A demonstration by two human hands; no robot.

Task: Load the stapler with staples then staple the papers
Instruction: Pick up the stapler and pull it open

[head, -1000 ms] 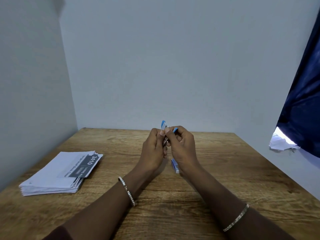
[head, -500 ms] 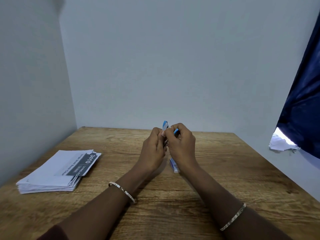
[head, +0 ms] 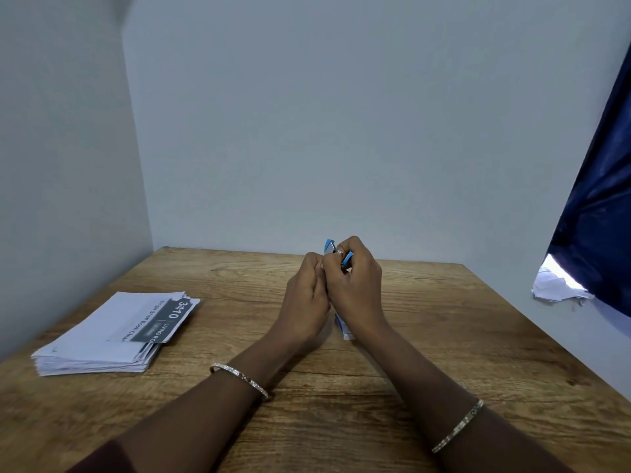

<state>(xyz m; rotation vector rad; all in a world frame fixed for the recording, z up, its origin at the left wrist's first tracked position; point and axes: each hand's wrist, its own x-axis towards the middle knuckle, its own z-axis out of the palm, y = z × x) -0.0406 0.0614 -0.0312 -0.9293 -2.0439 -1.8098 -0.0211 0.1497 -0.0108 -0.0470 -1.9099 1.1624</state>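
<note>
Both hands, left hand (head: 305, 295) and right hand (head: 355, 288), are clamping fingers around the blue stapler (head: 330, 248); loading is seemingly underway. Papers (head: 112, 332) at nine o'clock are lying unstapled.

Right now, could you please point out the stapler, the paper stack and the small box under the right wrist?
stapler (head: 330, 246): head view, blue-and-metal upper end.
paper stack (head: 102, 331): head view, top sheet.
small box (head: 342, 327): head view, exposed edge.

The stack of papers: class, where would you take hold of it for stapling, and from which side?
Probably grip the stack of papers at its near right corner, coming from the right: it lies flat, that edge faces both hands, and the table beside it is bare.
</note>
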